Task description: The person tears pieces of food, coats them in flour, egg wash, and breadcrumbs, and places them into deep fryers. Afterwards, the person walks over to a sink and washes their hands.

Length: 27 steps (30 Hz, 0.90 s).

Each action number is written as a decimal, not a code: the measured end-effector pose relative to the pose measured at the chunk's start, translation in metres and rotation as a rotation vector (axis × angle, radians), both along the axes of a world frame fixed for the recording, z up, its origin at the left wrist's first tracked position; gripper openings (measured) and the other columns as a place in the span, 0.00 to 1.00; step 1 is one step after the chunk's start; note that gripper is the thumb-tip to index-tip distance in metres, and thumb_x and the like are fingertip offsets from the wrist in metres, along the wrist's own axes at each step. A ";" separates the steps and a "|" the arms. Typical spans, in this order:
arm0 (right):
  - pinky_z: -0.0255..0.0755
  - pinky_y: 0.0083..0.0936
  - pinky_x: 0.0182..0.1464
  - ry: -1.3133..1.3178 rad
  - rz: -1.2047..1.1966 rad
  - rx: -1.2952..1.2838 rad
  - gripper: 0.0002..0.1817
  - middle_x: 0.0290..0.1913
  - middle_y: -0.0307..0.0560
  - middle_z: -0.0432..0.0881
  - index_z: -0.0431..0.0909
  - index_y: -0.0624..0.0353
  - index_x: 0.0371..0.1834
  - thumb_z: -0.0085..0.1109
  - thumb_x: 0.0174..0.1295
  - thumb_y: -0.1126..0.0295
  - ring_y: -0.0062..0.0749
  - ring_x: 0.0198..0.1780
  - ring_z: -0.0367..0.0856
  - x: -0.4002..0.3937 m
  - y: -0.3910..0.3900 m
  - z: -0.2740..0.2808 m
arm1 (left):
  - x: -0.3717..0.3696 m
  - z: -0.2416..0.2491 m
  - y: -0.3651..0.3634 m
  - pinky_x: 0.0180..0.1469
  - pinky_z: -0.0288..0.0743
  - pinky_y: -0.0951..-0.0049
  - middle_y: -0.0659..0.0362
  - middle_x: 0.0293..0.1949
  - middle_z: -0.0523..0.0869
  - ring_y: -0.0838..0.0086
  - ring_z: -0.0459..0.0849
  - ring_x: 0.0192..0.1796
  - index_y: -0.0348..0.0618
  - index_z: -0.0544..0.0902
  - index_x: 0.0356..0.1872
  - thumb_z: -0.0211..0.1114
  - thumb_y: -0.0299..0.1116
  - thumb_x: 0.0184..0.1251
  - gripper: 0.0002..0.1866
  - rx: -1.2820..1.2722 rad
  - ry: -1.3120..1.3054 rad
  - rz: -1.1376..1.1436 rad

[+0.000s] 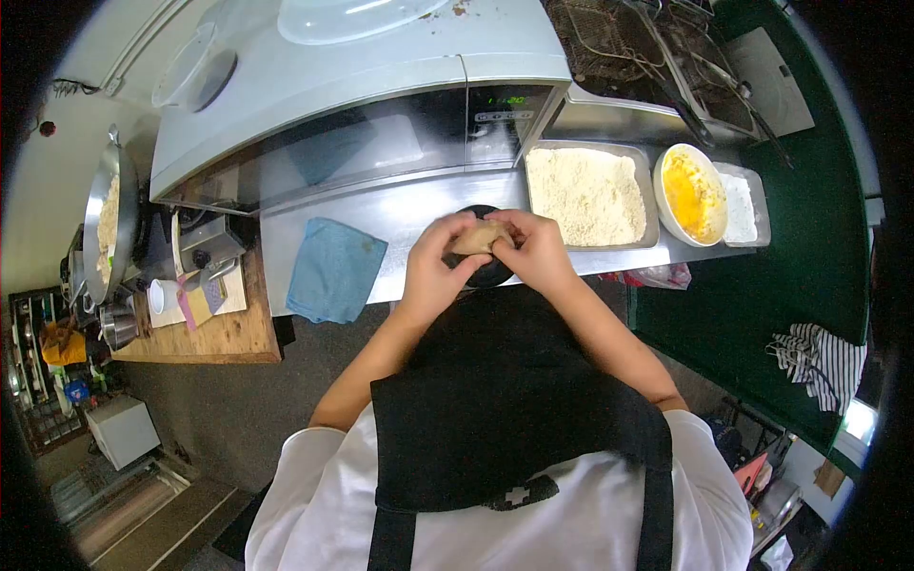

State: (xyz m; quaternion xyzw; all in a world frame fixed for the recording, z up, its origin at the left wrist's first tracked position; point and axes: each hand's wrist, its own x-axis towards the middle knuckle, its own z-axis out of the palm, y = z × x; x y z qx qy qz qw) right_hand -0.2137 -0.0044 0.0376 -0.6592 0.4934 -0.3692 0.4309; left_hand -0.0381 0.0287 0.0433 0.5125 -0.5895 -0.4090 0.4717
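Observation:
My left hand (438, 264) and my right hand (536, 253) are both closed around a soft, pale beige piece of food (483, 238), whose exact kind I cannot make out. They hold it between fingertips and thumbs over a black round bowl or dish (491, 275) at the counter's front edge. The hands and the food hide most of that dish. To the right of my right hand lies a metal tray (653, 211) full of pale crumbs. Beyond it are a white bowl (665, 211) with yellow beaten egg and a smaller tray (763, 206) of white powder.
A folded blue cloth (335, 270) lies left on the steel counter (411, 202). Behind the hands stands a large microwave (333, 150). Frying baskets (609, 48) are at the back right. A wooden board table (233, 344) and a metal wok (98, 228) are at left.

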 end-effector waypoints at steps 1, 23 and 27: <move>0.78 0.28 0.35 -0.038 -0.046 0.014 0.16 0.32 0.57 0.86 0.83 0.65 0.46 0.64 0.52 0.74 0.38 0.29 0.85 0.000 0.000 -0.008 | -0.005 -0.002 0.000 0.49 0.81 0.73 0.55 0.50 0.82 0.70 0.84 0.49 0.37 0.77 0.54 0.75 0.24 0.56 0.24 0.092 0.117 0.038; 0.79 0.40 0.46 0.242 0.069 -0.387 0.21 0.43 0.55 0.84 0.80 0.59 0.49 0.67 0.48 0.74 0.53 0.43 0.83 0.005 0.004 0.010 | -0.007 -0.007 -0.009 0.48 0.84 0.68 0.47 0.48 0.81 0.60 0.85 0.47 0.35 0.77 0.53 0.68 0.21 0.50 0.24 0.004 -0.157 0.038; 0.79 0.40 0.46 0.231 0.066 -0.386 0.21 0.43 0.55 0.84 0.80 0.60 0.48 0.68 0.48 0.74 0.52 0.43 0.83 0.005 0.005 0.012 | -0.005 -0.006 -0.009 0.45 0.82 0.65 0.47 0.45 0.82 0.57 0.85 0.45 0.36 0.78 0.51 0.68 0.21 0.48 0.24 -0.021 -0.221 0.048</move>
